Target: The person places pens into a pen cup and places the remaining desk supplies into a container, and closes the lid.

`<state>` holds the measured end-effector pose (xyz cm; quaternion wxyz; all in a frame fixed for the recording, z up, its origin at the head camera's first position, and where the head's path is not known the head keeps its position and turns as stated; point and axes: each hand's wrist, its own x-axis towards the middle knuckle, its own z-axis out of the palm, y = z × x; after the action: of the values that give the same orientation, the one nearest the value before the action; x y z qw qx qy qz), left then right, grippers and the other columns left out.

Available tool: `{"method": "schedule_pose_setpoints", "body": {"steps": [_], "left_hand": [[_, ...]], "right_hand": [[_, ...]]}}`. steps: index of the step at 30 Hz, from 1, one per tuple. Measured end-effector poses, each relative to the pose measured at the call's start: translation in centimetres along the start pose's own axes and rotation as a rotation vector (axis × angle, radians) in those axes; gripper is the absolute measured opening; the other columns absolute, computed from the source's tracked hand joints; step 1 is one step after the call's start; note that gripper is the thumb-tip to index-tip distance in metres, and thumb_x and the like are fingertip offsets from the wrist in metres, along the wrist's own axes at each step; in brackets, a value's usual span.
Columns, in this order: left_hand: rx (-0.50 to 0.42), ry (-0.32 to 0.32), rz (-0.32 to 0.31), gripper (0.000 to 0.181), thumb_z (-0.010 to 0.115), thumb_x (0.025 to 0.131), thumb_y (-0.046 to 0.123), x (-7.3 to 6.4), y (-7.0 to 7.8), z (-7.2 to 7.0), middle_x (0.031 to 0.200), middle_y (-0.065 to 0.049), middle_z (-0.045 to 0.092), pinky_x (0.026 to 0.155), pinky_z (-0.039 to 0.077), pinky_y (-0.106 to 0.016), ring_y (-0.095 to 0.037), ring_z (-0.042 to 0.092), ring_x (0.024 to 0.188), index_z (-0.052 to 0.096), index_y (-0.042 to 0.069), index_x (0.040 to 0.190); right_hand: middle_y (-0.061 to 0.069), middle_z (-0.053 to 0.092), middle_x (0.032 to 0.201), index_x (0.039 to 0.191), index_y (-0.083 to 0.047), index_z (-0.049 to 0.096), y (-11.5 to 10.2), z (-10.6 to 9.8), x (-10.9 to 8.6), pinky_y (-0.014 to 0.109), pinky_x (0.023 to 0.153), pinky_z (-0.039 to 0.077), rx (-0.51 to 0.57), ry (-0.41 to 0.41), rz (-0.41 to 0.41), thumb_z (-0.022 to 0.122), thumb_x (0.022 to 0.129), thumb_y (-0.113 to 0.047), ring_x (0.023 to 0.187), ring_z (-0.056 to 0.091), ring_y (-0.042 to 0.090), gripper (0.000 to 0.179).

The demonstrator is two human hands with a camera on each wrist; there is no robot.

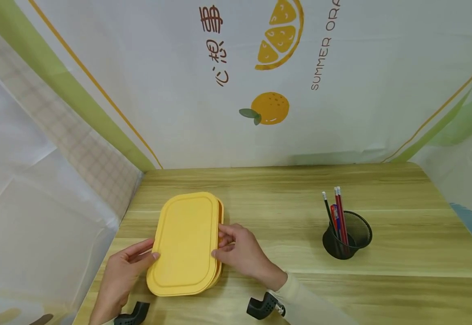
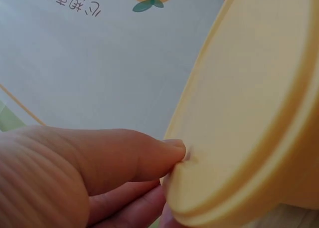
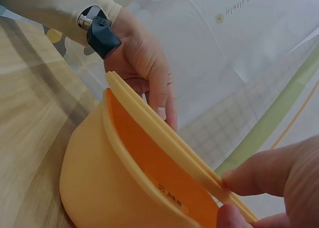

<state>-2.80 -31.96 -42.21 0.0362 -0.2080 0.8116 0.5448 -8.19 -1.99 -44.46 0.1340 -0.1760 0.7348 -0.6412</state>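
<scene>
A yellow rectangular lid with rounded corners (image 1: 186,243) lies over a yellow box (image 3: 94,173). In the right wrist view the lid is raised along the near side, and a gap shows the orange-toned inside with a small printed label (image 3: 171,195). My left hand (image 1: 123,273) pinches the lid's left edge, thumb on top and fingers beneath. On the opposite edge, my right hand (image 1: 242,253) pinches the lid between thumb and fingers. Most of the box is hidden under the lid in the head view.
To the right on the wooden table (image 1: 276,216) stands a black mesh pen cup (image 1: 341,248) holding several pencils (image 1: 343,216) and pens. A white cloth with orange prints (image 1: 236,135) hangs behind the table, and more cloth hangs at the left side.
</scene>
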Motion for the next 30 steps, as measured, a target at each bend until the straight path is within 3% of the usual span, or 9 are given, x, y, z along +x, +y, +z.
{"method": "schedule_pose_setpoints", "body": {"steps": [8,16,30], "left_hand": [[0.006,-0.023,-0.007,0.060,0.084,0.094,0.021,0.3,0.0,0.6,0.140,-0.011,0.069,0.083,0.060,-0.019,0.004,0.072,0.098,0.062,0.004,0.147],[0.083,-0.019,-0.013,0.059,0.083,0.095,0.025,0.5,0.1,0.8,0.144,-0.012,0.067,0.084,0.058,-0.016,0.009,0.067,0.097,0.063,0.006,0.147],[0.109,-0.023,-0.004,0.061,0.083,0.095,0.028,0.9,0.0,1.1,0.143,-0.013,0.068,0.081,0.058,-0.017,0.009,0.066,0.095,0.062,0.006,0.147]], "right_hand": [[0.016,0.060,0.117,0.147,0.013,0.053,0.5,-0.3,-0.2,0.018,0.083,0.059,0.006,0.016,0.004,0.082,0.086,0.000,0.097,0.062,0.018,0.069],[0.017,0.059,0.117,0.147,0.014,0.052,1.1,-0.4,0.0,0.018,0.082,0.060,0.017,0.030,-0.003,0.082,0.085,0.000,0.096,0.062,0.018,0.070],[0.018,0.060,0.116,0.146,0.010,0.056,2.0,-0.2,0.4,0.015,0.078,0.058,-0.004,0.064,-0.003,0.081,0.083,-0.001,0.092,0.064,0.014,0.068]]}}
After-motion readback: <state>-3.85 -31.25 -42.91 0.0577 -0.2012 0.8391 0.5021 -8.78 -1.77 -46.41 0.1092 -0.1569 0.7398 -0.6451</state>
